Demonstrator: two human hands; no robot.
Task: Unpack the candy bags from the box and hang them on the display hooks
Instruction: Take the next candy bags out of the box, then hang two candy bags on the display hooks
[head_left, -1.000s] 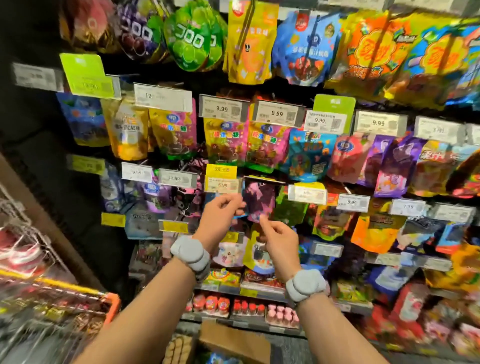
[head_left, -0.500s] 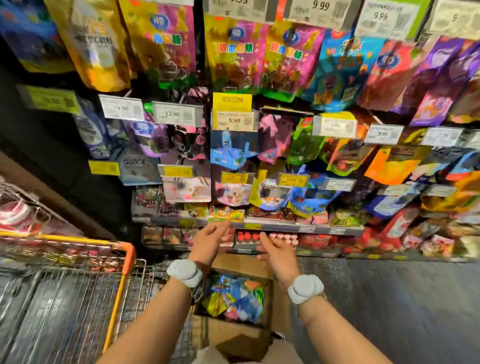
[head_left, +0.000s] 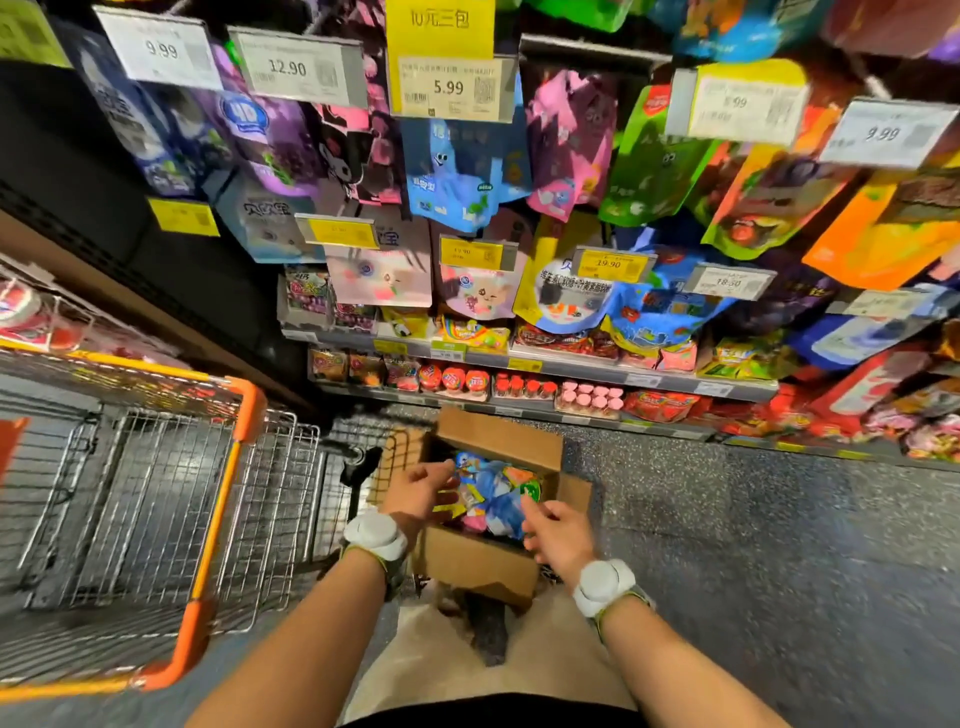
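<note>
Open cardboard box (head_left: 483, 564) of candy bags (head_left: 496, 493) on floor, left hand (head_left: 418, 493) and right hand (head_left: 558, 532) above, fingers loosely spread, holding nothing

Floor (head_left: 753, 545): dark speckled surface. On it, an open cardboard box (head_left: 483, 564) of candy bags (head_left: 493, 493), a wire cart (head_left: 156, 509) with orange trim to its left. Shelf (head_left: 571, 364) behind: small candy tubs and packets in rows.
</note>
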